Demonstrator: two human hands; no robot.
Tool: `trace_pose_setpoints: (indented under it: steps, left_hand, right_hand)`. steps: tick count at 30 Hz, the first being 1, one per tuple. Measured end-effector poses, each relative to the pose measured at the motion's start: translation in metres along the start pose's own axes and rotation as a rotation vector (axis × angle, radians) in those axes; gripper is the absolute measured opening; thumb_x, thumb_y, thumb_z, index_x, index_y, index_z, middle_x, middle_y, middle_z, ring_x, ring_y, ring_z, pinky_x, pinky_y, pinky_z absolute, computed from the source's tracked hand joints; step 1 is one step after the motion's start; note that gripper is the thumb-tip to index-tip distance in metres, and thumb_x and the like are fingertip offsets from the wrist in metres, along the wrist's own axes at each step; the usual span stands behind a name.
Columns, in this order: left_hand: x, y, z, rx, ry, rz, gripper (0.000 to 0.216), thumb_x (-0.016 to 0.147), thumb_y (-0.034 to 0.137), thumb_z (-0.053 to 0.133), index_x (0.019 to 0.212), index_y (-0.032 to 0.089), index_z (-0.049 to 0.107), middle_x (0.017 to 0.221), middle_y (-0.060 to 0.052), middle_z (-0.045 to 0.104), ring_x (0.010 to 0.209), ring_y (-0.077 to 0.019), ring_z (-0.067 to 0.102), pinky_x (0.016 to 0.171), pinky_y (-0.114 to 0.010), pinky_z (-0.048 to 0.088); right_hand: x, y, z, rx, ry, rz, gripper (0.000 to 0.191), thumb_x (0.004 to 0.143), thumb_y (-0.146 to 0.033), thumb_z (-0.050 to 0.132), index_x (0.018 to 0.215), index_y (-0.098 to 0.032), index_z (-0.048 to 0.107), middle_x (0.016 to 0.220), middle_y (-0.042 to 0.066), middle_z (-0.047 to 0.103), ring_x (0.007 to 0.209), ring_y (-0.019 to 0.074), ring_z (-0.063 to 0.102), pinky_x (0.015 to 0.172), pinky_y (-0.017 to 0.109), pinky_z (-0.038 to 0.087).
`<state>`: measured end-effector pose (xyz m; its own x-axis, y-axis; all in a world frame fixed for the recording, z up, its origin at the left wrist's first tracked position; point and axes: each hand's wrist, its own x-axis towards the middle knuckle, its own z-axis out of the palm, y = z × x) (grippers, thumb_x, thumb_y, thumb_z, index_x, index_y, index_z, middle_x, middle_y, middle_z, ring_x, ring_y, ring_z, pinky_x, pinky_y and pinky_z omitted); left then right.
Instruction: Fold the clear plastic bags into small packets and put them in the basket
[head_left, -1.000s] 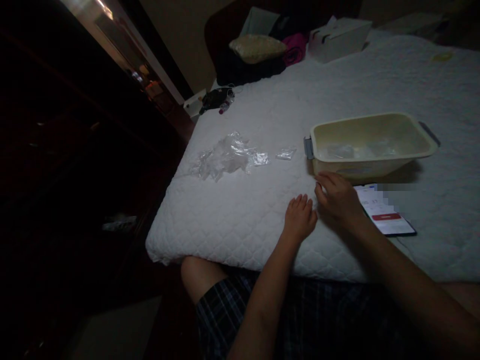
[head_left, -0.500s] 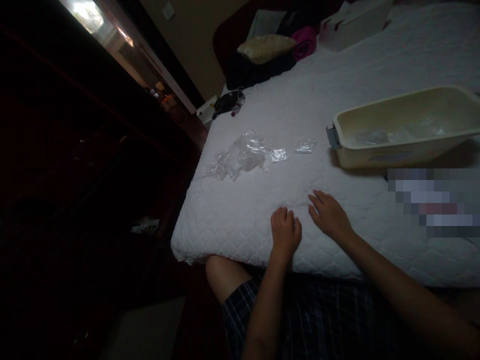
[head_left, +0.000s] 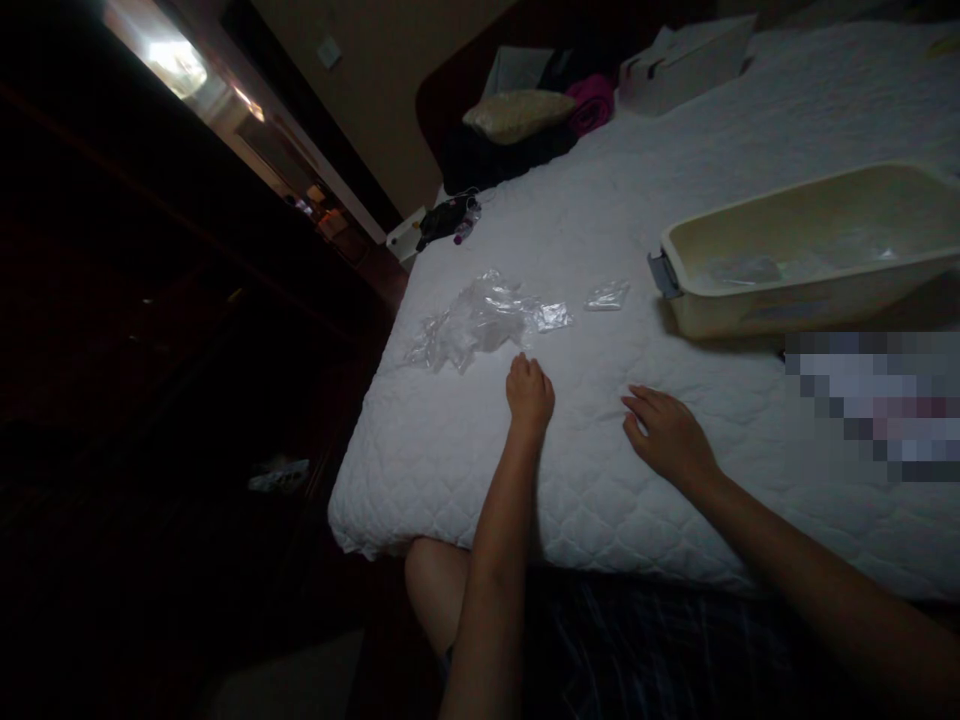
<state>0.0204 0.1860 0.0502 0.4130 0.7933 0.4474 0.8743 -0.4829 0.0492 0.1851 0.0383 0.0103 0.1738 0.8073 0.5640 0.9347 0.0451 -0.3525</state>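
My left hand (head_left: 530,392) reaches over the white quilted bed cover, its fingertips just short of the near edge of a crumpled heap of clear plastic bags (head_left: 480,315). Its fingers are loosely bent, with nothing visible in them. To the right, my right hand (head_left: 666,430) rests low over the cover, thumb and fingers apart, holding nothing. Beyond the hands lie a small folded clear plastic bag (head_left: 555,317) at the heap's right end and another small clear bag (head_left: 607,296) by itself.
A cream plastic bin (head_left: 750,312) with a grey latch stands at the right, clear plastic inside it. Beside it is a blurred-out patch. Toward the headboard are a white box (head_left: 686,70), a rolled magenta cloth (head_left: 591,104) and a beige pillow-like bag (head_left: 517,115). The bed's edge drops off at the left.
My left hand has moved forward and left, from beside the right hand to the near edge of the plastic bags. My right hand has barely moved. The view has shifted slightly.
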Motion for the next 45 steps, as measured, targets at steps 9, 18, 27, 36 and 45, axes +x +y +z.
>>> trace_pose_setpoints:
  steps: [9, 18, 27, 36, 45]
  left_hand:
    - [0.02, -0.005, 0.026, 0.02, -0.089, -0.084, 0.038, 0.092, 0.017, 0.039, 0.126, 0.004, 0.052, 0.13, -0.021, 0.057, 0.126, -0.0272, 0.049, 0.107, -0.043, 0.037]
    - [-0.002, 0.001, 0.013, 0.047, -0.001, -0.125, 0.017, 0.093, 0.017, 0.044, 0.091, 0.013, 0.061, 0.111, -0.015, 0.06, 0.103, -0.0243, 0.057, 0.088, -0.037, 0.046]
    - [-0.059, 0.017, -0.01, -0.158, 0.197, -0.073, 0.019, 0.097, 0.024, 0.041, 0.094, 0.014, 0.057, 0.119, -0.018, 0.06, 0.121, -0.0263, 0.053, 0.099, -0.046, 0.046]
    - [-0.124, 0.037, -0.032, -0.411, 0.112, -0.053, 0.023, 0.099, 0.027, 0.034, 0.096, 0.019, 0.056, 0.095, -0.009, 0.067, 0.091, -0.0183, 0.064, 0.084, -0.032, 0.054]
    - [-0.146, 0.055, -0.051, -0.485, 0.087, 0.014, 0.026, 0.099, 0.028, 0.035, 0.089, 0.019, 0.057, 0.089, -0.007, 0.066, 0.089, -0.0172, 0.064, 0.083, -0.032, 0.055]
  right_hand:
    - [0.003, -0.001, -0.002, 0.026, -0.042, 0.051, 0.031, 0.086, -0.023, 0.046, 0.104, -0.014, 0.07, 0.118, 0.016, 0.067, 0.108, 0.0278, 0.062, 0.095, 0.046, 0.047]
    - [0.003, -0.002, -0.003, 0.006, -0.031, 0.06, 0.031, 0.086, -0.024, 0.045, 0.102, -0.014, 0.07, 0.116, 0.015, 0.067, 0.106, 0.0276, 0.062, 0.094, 0.046, 0.047]
    - [0.004, 0.002, 0.0, 0.021, -0.026, 0.06, 0.031, 0.085, -0.025, 0.047, 0.101, -0.014, 0.07, 0.116, 0.015, 0.067, 0.105, 0.0281, 0.062, 0.094, 0.046, 0.047]
    - [-0.013, 0.006, -0.006, 0.057, -0.052, -0.093, 0.037, 0.09, -0.033, 0.044, 0.111, -0.012, 0.066, 0.121, 0.017, 0.064, 0.113, 0.0296, 0.06, 0.099, 0.048, 0.045]
    - [-0.036, 0.004, -0.026, 0.186, -0.083, -0.102, 0.052, 0.091, -0.039, 0.045, 0.138, -0.015, 0.044, 0.13, 0.018, 0.058, 0.118, 0.0305, 0.057, 0.098, 0.049, 0.047]
